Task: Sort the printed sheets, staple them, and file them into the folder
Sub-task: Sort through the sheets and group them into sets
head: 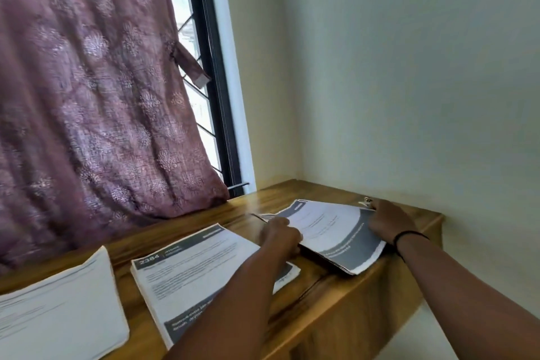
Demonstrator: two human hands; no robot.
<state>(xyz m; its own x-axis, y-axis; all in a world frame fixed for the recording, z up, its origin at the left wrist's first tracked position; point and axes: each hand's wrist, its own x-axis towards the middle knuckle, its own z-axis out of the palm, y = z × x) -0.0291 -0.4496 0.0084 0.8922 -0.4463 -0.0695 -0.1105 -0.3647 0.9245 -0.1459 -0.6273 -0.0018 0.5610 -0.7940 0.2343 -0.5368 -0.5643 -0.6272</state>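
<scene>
Three stacks of printed sheets lie on a wooden desk (344, 295). The right stack (330, 228), with grey bands on its top page, sits at the far right near the wall. My left hand (282, 238) grips its left edge, fingers curled over the paper. My right hand (390, 221) presses on its far right corner, beside a small metal clip or stapler (367, 201) that is mostly hidden. A middle stack (198, 266) headed "2384" lies under my left forearm. A left stack (58, 310) rests at the desk's near left. No folder can be made out.
A mauve patterned curtain (87, 90) hangs over the desk's back left, with a barred window (201, 114) behind it. Pale walls (409, 82) close the corner on the right. The desk's front edge drops away at lower right.
</scene>
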